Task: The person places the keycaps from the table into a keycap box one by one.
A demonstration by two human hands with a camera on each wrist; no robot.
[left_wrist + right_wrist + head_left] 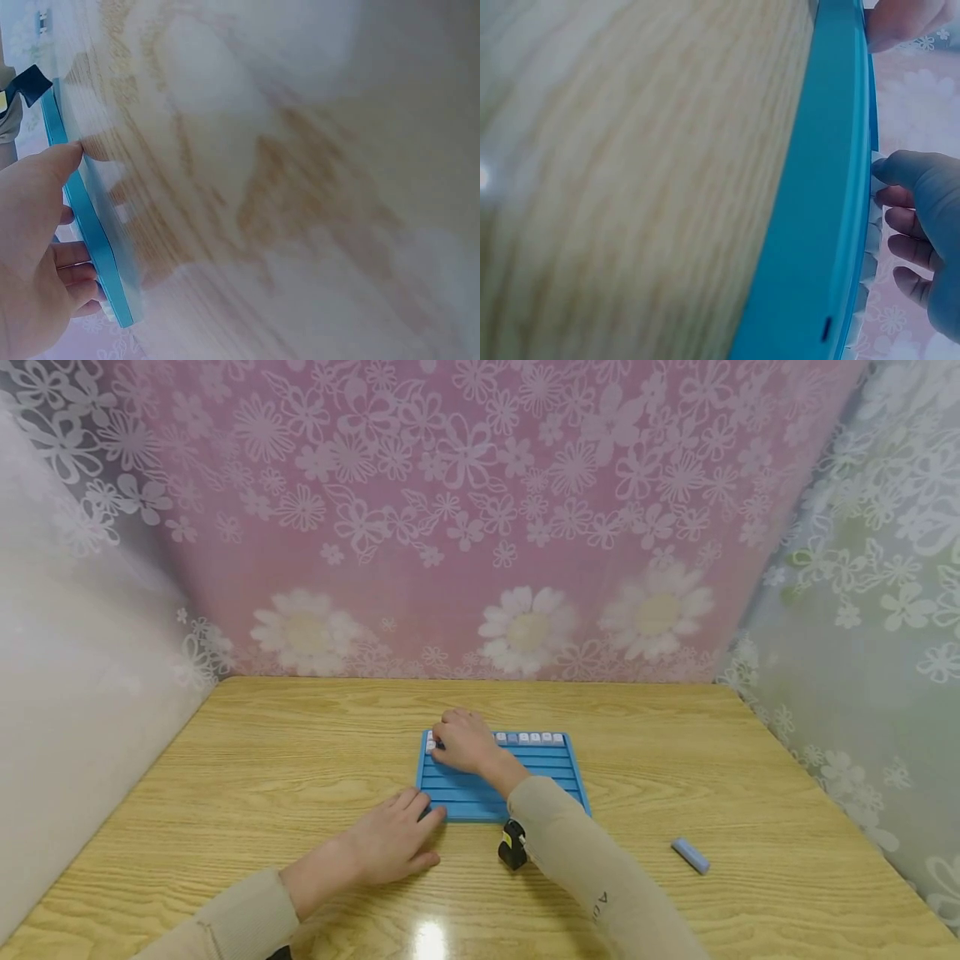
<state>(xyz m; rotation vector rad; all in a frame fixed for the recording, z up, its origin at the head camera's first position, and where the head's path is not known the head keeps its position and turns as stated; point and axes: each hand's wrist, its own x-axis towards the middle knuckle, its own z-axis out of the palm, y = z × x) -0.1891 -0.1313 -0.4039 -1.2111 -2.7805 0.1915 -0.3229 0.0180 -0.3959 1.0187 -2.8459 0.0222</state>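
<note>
A blue grooved tray (540, 777) lies flat on the wooden table (300, 752). A row of white and pale blue keycaps (528, 738) fills its far groove. My right hand (461, 743) sits over the left part of that row with its fingers curled down; in the right wrist view my right hand (922, 217) has thumb and forefinger closed on a small pale keycap at the edge of the tray (817, 225). My left hand (390, 843) lies flat on the table, its straight fingers touching the tray's near left corner. In the left wrist view, the thumb of my left hand (30, 247) rests against the tray (90, 225).
A small pale blue block (690, 855) lies alone on the table at the right front. A black and yellow wrist camera (513, 845) hangs under my right sleeve. Flowered curtains close the table in at the back and at both sides.
</note>
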